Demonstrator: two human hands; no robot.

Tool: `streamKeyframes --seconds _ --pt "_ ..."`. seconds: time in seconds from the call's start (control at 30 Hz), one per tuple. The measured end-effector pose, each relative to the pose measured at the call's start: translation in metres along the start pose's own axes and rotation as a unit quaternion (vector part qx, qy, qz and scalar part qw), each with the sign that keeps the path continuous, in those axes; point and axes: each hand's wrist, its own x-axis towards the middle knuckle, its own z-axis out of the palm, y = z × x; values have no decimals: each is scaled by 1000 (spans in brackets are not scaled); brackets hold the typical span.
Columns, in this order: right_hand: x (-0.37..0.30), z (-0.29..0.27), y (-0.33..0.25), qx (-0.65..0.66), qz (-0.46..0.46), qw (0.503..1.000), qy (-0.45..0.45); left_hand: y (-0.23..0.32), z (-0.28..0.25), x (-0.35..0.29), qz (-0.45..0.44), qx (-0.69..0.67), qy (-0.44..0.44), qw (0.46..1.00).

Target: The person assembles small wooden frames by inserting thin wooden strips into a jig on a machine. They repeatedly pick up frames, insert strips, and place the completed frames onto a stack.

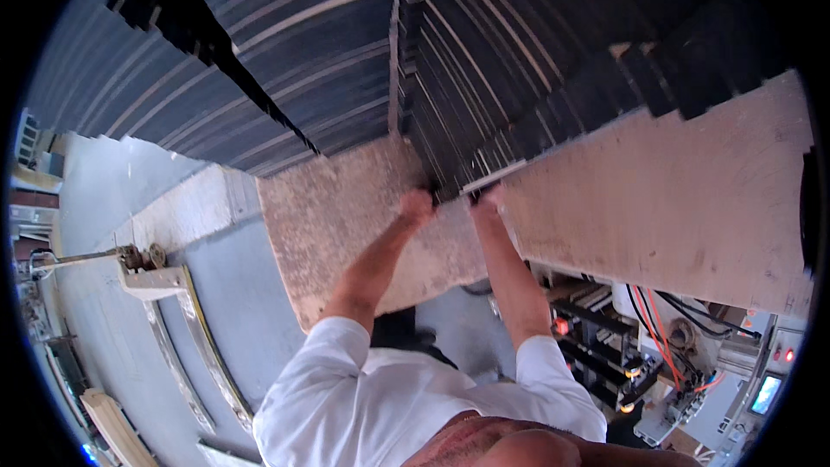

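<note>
Tall stacks of thin dark boards (484, 60) with pale edges rise in front of me. Both my arms reach forward to the near lower corner of the right-hand stack. My left hand (418, 206) is closed at that corner, its fingertips hidden against the dark board ends. Just to the right, my right hand (488, 200) is closed around the edge of a dark board (494, 176) with a light rim. Motion blurs both hands. Beneath them lies a worn, stained wooden sheet (337, 216).
A broad wooden panel (674, 199) extends to the right. Below it stands a machine with orange and black cables (661, 329) and a small lit screen (766, 393). At left on the grey floor (233, 294) is a pallet jack (164, 281) with long forks. Another dark stack (285, 60) stands at left.
</note>
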Motion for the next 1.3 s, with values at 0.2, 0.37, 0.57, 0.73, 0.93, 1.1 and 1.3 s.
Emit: streamKeyframes --seconds 0.2,0.37,0.57,0.73,0.93,1.1,1.3 --pt "-3 9 1 -44 26 993 108 3 -25 -1 -22 -35 -42 998" --pt "-14 15 0 -66 45 992 99 -3 -22 0 -26 -28 -35 999" --pt "-15 17 3 -74 37 994 75 -5 -34 11 -71 -46 -45 995" --pt "-12 11 -4 -76 56 994 49 2 -49 11 -67 -64 -53 994" --pt "-12 15 -10 -122 67 989 59 -12 -55 0 -52 -62 -34 996" --pt "-43 -22 -48 -230 26 967 101 43 -239 -87 -36 -436 285 853" --pt "-89 -7 -85 -207 -3 978 1 105 -445 -114 241 -427 516 702"
